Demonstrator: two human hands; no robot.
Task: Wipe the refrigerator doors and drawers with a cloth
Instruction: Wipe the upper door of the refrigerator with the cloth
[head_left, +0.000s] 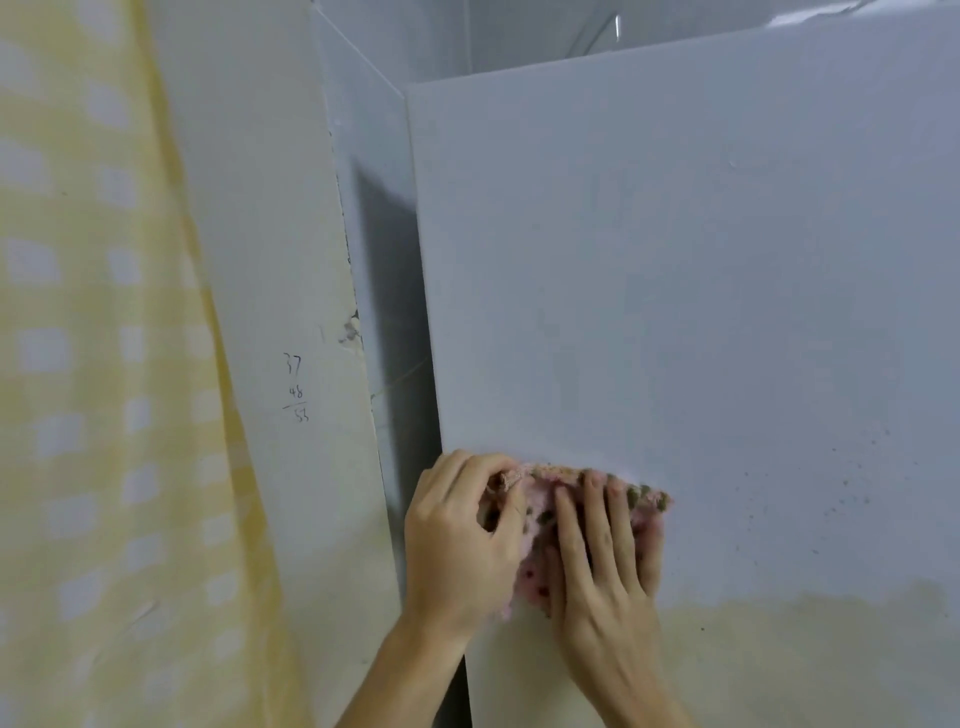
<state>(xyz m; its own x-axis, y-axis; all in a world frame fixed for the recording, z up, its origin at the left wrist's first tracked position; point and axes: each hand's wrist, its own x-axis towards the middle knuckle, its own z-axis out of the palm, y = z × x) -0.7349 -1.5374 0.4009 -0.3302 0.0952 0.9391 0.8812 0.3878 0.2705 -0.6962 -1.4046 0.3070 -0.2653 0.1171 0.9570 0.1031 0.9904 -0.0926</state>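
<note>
Cloth, pink fuzzy with dark specks (535, 512), pressed on white glossy refrigerator door (675, 286), low near its left edge; left hand (462, 540) grip pinches its top edge; right hand (602, 571) grip apart, fingers flat on cloth.

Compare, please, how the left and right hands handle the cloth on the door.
The left hand curls its fingers and pinches the cloth at its top edge; the right hand lies flat, fingers straight, pressing it. The left hand sits by the edge of the refrigerator door, the right hand further in. Both touch the cloth.
</note>
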